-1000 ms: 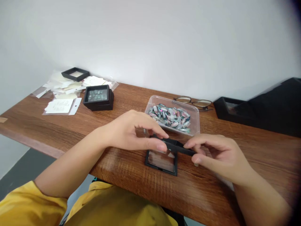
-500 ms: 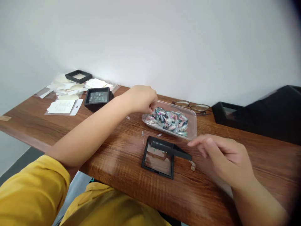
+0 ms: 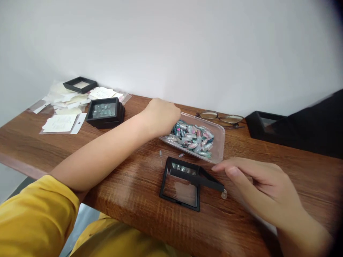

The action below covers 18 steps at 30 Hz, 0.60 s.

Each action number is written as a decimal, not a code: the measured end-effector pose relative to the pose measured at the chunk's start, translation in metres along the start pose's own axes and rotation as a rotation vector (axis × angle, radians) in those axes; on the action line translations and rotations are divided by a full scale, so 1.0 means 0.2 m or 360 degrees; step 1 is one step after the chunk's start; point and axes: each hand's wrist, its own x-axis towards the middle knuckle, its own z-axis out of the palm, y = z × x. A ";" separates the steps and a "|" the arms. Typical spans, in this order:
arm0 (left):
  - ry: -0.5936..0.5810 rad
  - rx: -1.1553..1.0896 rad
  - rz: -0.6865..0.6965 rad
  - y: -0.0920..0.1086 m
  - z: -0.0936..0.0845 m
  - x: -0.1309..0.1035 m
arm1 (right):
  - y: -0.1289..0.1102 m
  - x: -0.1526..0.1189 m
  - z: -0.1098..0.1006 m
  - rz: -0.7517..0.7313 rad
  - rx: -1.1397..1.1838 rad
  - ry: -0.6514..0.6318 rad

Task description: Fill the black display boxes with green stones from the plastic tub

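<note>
My left hand (image 3: pixel 163 117) is curled closed at the left side of a clear plastic tub (image 3: pixel 220 142) heaped with glossy press-on nails (image 3: pixel 193 138); its fingertips are hidden behind the hand. In front of the tub an opened black display case (image 3: pixel 180 205) lies on the table, its windowed lid (image 3: pixel 206 178) tilted up to the right. Several pale nail-like pieces show inside by the hinge side. My right hand (image 3: pixel 262 189) holds nothing, with fingers apart; its index fingertip is close to the lid, and contact cannot be told. A small clear piece (image 3: pixel 224 193) sits at the lid's corner.
Small clear bits (image 3: pixel 160 153) lie before the tub. Eyeglasses (image 3: pixel 221 117) rest behind it. Stacked black cases (image 3: pixel 104 112), printed cards (image 3: pixel 60 123) and a black frame (image 3: pixel 80 84) are at left. Another black case (image 3: pixel 264 125) and a large dark object (image 3: pixel 318 125) stand at right.
My left hand has turned so that its pinching fingers no longer show; it stays at the tub's left side. My right index fingertip is a little nearer the lid. The view has shifted slightly.
</note>
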 end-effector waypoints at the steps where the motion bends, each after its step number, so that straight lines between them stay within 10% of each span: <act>1: -0.0067 0.0110 -0.0036 0.00 -0.01 0.00 | 0.00 0.00 0.00 0.0000 0.0000 -0.0018; 18: -0.0286 -0.0551 0.0115 -0.03 -0.29 -0.08 | -0.02 0.02 0.02 -0.0036 -0.0007 -0.0096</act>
